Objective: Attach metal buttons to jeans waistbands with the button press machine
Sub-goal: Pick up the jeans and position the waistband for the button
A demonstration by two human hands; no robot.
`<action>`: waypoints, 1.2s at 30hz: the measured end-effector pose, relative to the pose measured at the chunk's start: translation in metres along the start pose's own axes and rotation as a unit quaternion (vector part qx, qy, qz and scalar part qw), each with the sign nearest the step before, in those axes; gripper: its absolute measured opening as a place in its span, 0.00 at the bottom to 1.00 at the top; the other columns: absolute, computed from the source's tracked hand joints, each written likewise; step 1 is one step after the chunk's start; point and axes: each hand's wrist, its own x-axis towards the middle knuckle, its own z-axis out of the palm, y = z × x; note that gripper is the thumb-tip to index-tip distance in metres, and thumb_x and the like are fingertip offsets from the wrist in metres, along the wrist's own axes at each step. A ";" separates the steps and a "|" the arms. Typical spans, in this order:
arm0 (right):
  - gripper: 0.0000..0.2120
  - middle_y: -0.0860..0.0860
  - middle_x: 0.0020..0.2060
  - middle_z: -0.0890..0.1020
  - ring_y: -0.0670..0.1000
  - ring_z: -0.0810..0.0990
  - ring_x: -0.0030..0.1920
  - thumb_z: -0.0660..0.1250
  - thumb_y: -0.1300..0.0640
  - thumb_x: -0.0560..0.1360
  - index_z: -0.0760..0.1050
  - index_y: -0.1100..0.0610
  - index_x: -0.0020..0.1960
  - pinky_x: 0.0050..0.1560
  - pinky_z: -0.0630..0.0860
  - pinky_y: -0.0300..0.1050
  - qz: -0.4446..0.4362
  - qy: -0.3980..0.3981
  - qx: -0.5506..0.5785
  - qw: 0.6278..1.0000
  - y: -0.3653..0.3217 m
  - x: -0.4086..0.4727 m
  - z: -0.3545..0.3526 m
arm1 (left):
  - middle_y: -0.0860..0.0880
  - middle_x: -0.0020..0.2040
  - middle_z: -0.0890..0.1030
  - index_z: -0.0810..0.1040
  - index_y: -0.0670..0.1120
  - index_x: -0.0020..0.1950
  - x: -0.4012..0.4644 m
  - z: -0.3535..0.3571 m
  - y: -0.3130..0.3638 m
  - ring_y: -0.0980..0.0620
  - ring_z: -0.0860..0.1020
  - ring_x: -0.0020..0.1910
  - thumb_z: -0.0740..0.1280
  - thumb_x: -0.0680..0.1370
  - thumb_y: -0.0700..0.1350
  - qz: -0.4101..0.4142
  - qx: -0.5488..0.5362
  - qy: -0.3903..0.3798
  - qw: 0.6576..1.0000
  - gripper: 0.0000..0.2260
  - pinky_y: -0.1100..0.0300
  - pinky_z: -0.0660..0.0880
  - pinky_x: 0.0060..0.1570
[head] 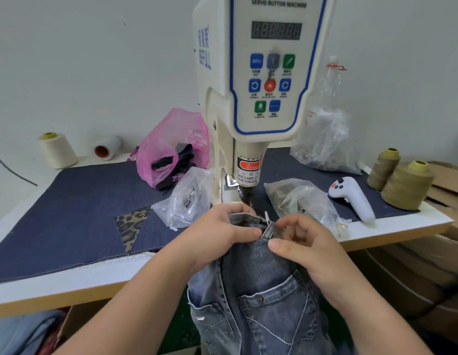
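Head view
Jeans: nearest, hanging off counter edge, waistband raised below button press machine.
Left hand: pinching waistband.
Right hand: pinching waistband.
Progress: positioning; no button visible there, pressing seemingly left.

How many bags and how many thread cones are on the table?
Clear plastic bags: 3
Pink plastic bag: 1
Cream thread cone: 1
Olive thread cones: 2
Total: 7
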 end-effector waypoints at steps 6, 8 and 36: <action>0.30 0.36 0.58 0.79 0.39 0.77 0.61 0.74 0.39 0.60 0.75 0.33 0.63 0.60 0.75 0.42 -0.060 -0.068 -0.040 0.995 -0.005 0.003 -0.002 | 0.46 0.47 0.83 0.79 0.45 0.47 -0.005 0.004 0.002 0.53 0.80 0.47 0.71 0.75 0.32 0.050 0.010 -0.038 0.998 0.09 0.57 0.76 0.56; 0.29 0.37 0.59 0.80 0.38 0.77 0.62 0.73 0.40 0.61 0.75 0.34 0.63 0.60 0.75 0.40 -0.068 -0.068 -0.042 0.994 -0.008 0.004 -0.002 | 0.45 0.46 0.82 0.78 0.45 0.46 -0.008 0.007 0.003 0.51 0.79 0.47 0.71 0.75 0.31 0.072 -0.002 -0.045 0.996 0.09 0.55 0.76 0.57; 0.05 0.54 0.33 0.83 0.50 0.82 0.35 0.75 0.60 0.69 0.82 0.54 0.35 0.35 0.77 0.39 0.022 -0.081 0.076 0.994 -0.015 0.014 -0.013 | 0.35 0.52 0.82 0.81 0.39 0.49 -0.009 -0.018 -0.008 0.39 0.82 0.49 0.73 0.76 0.44 -0.008 0.078 -0.007 0.997 0.08 0.40 0.74 0.62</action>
